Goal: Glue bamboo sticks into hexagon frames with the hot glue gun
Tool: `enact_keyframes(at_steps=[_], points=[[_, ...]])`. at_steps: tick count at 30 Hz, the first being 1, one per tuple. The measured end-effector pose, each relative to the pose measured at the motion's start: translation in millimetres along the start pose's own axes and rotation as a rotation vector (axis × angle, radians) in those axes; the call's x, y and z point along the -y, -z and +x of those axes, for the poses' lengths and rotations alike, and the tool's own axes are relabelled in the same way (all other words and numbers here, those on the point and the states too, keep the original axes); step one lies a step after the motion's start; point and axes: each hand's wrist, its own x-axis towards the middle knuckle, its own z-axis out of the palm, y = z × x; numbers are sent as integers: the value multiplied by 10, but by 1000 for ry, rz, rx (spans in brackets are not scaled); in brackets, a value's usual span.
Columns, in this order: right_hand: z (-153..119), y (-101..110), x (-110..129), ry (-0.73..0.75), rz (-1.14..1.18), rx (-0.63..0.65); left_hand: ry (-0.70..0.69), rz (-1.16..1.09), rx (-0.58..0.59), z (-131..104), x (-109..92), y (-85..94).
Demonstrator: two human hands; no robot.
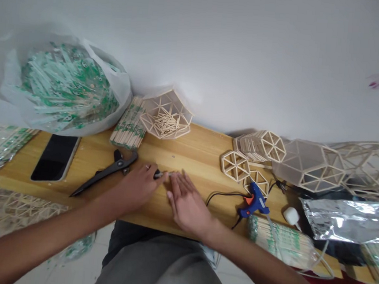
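My left hand (141, 184) is closed around a small black-handled tool (158, 174) with a short metal tip, which points right. Only its front end shows; the rest is inside my fist. Facing it, my right hand (189, 201) lies flat on the wooden table, fingers stretched out and thumb apart. Its fingertips meet the tool's tip at a tiny pale piece (170, 174), too small to make out and partly covered. Left of my left hand lie black-handled cutters (107, 170). Beyond my hands, a hexagonal stick basket (148, 123) contains many short cut sticks (167, 123).
A plastic bag (123, 87) of green-printed wrappers stands back left, near packed chopsticks (129, 125) and a phone (55, 157). To the right are hexagonal stick frames (235, 165), a blue glue gun (255, 201) with its cord, a chopstick pack (283, 243) and foil (348, 218).
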Motion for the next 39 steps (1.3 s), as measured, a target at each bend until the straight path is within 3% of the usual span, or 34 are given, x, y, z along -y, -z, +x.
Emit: enact_keyframes(at_steps=[3, 5, 10, 12, 18, 22, 27, 32, 35, 39], points=[[-397, -91, 120, -24, -17, -13, -50, -13, 16, -130, -259, -132], [-452, -82, 53, -42, -25, -15, -60, -15, -11, -33, -353, -136], [-25, 175, -407, -113, -76, -11, 1, -26, -82, 569, -273, 117], [26, 237, -472, -126, -79, -10, -1, -22, -71, 648, -251, 184], [-551, 94, -84, -26, -70, -34, -125, -20, 131, 199, -478, 95], [-591, 118, -15, -35, -50, -9, -138, -55, 189, 192, -425, 93], [-598, 36, -16, -62, -88, -30, -163, -78, 74, 196, -310, -85], [-845, -223, 156, -143, -33, -31, -128, -63, -36, 25, -486, -278], [-832, -259, 129, -149, -19, -19, -138, -42, -12, 82, -536, -229], [-517, -133, -156, -162, -34, 1, -93, 5, -72, 408, -415, -46]])
